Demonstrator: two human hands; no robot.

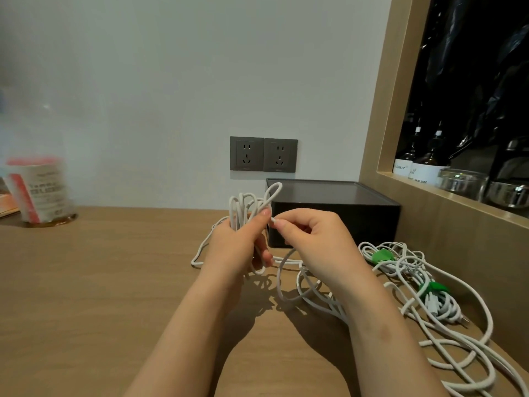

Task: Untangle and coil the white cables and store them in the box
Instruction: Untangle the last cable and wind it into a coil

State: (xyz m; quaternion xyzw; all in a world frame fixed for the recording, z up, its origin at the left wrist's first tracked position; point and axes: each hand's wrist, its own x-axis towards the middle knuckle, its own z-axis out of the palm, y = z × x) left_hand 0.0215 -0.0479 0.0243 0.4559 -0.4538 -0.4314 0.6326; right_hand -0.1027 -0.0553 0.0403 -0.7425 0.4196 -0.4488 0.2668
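Two bare forearms reach up from the lower edge over the wooden table. The left hand has its fingers curled round a coil of white cable, whose loops stand up above the fist; a slack length of the same cable hangs from the hand and trails across the table to the left and under the wrists. The right hand sits just beside the left, thumb and forefinger pinching a short end of the cable close to the left thumb tip. Both hands are raised off the table, in front of the box; it is dark, sits against the wall with its lid on, and lies just behind the knuckles.

More white cables lie in a loose tangle on the table to the right of the right forearm, apart from both hands; two green ties show among them.

On the wall above the box are two dark sockets; far left stands a blurred container with a red and white label; on the right a wood-framed niche holds dark bottles and glass jars.
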